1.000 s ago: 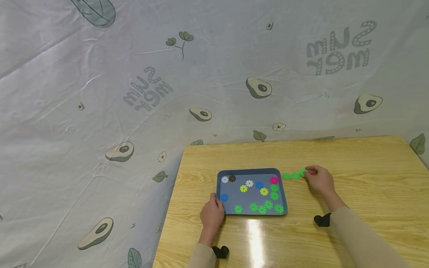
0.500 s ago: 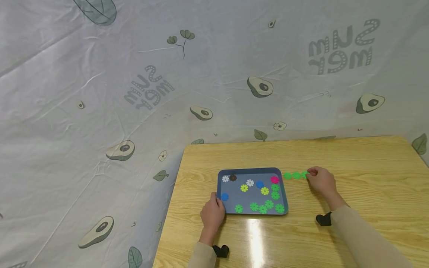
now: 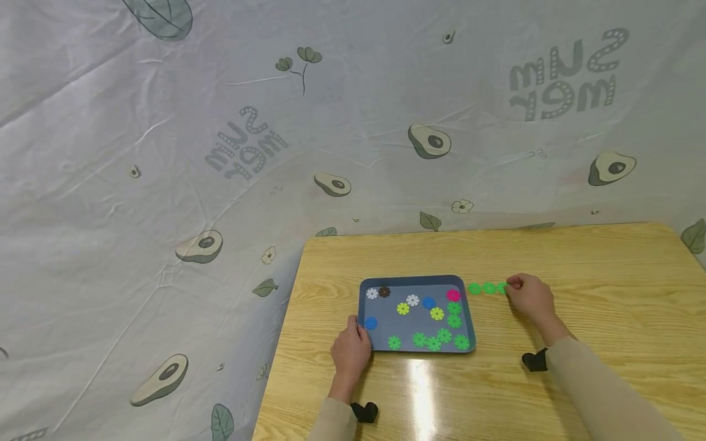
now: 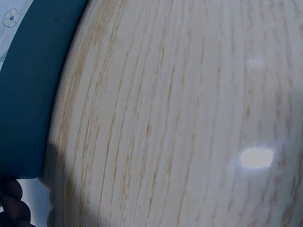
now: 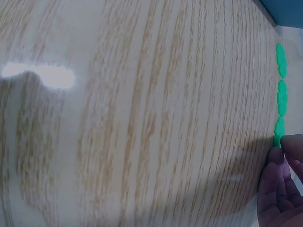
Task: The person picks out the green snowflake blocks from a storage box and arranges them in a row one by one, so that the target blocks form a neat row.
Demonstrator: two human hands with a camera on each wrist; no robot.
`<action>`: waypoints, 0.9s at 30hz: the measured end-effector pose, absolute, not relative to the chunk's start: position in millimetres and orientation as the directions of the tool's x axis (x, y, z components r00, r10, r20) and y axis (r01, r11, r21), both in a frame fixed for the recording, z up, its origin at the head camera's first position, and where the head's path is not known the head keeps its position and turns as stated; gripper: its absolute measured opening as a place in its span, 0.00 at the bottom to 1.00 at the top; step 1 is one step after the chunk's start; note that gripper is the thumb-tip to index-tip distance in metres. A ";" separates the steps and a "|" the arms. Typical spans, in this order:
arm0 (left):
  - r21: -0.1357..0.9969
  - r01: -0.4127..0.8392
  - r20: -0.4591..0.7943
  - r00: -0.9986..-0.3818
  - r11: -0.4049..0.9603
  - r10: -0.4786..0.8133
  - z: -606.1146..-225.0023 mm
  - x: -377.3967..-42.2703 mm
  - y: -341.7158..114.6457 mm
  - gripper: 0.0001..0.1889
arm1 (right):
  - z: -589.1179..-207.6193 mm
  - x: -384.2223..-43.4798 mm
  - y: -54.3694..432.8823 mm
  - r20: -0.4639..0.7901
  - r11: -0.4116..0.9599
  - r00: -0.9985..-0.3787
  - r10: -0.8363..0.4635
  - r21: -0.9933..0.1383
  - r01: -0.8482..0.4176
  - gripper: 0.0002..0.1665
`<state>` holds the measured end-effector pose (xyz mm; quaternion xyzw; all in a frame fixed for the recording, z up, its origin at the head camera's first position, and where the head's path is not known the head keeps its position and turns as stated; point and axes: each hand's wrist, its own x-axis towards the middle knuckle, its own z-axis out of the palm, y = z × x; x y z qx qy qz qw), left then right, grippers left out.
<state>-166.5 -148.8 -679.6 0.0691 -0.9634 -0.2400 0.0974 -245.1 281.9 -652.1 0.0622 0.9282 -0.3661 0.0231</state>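
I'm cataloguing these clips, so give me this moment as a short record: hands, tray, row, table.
Left hand: holds tray at near left corner
In tray: green discs, yellow discs, blue discs, white discs, one brown disc, one pink disc
Green row: three discs on table, right of tray
Right hand: pinches row's end disc, farthest from tray
Table: wood-grain

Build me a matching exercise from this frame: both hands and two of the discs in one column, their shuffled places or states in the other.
1. left hand
2. right hand
3. pink disc
4. brown disc

A. pinching the end disc of the green row
B. beside a white disc
C. gripping the tray at its near left corner
D. inside the tray's far right corner

Pairs: 1-C, 2-A, 3-D, 4-B
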 end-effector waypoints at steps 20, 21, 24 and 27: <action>0.481 -0.087 0.158 -0.970 0.872 -0.184 -676.3 -165.6 -147.0 0.10 | -619.6 -239.1 231.7 0.008 0.709 -1.000 0.003 -0.705 -0.003 0.21; 0.479 -0.089 0.157 -0.970 0.873 -0.185 -676.2 -165.5 -147.0 0.10 | -616.6 -238.5 225.9 0.008 0.704 -1.000 -0.007 -0.710 -0.011 0.21; 0.477 -0.091 0.155 -0.970 0.874 -0.185 -675.6 -165.4 -146.7 0.11 | -609.9 -236.7 207.9 0.009 0.693 -0.999 -0.046 -0.720 -0.039 0.21; 0.481 -0.092 0.150 -0.971 0.872 -0.185 -674.7 -164.7 -146.6 0.11 | -604.6 -234.0 188.9 0.004 0.677 -0.994 -0.105 -0.732 -0.075 0.21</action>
